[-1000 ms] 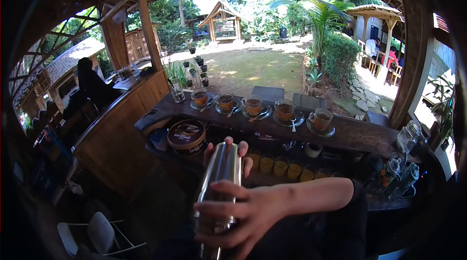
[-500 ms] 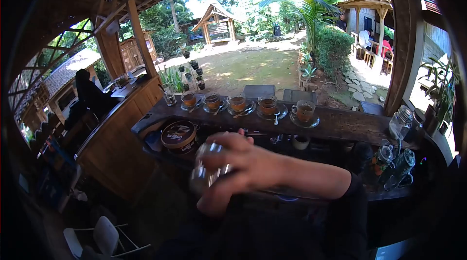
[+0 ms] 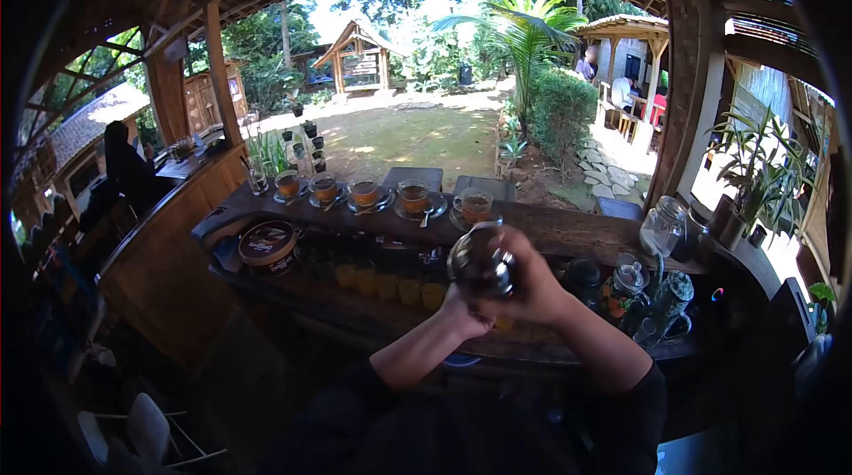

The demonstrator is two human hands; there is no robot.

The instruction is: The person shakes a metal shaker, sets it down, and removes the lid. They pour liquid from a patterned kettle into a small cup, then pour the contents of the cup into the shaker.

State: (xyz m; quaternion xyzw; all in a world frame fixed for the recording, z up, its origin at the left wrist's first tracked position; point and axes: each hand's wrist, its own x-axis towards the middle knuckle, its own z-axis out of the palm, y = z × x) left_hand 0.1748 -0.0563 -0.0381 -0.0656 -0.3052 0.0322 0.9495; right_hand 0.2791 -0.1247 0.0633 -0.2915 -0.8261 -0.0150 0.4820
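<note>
Both hands hold a shiny, rounded vessel [image 3: 479, 264] above the bar; blur hides its exact kind. My right hand [image 3: 530, 278] wraps its right side. My left hand [image 3: 469, 313] closes around its lower end, with the fingers partly hidden. Just behind the vessel, a glass cup of brown drink [image 3: 475, 200] stands on a saucer, at the right end of a row of similar cups. Another cup [image 3: 414, 198] in that row has a spoon [image 3: 426, 217] beside it.
On the lower shelf, several glasses of yellow liquid [image 3: 406, 287] stand near a round brown tub [image 3: 267, 246]. Glass jars [image 3: 663, 228] and a glass jug [image 3: 630, 276] are to the right. A dark-clothed person [image 3: 124, 160] is at the left counter [image 3: 169, 244].
The vessel and both hands have moved right and a little up in view. The camera view has shifted right, and the yellow drinks on the shelf have come into sight.
</note>
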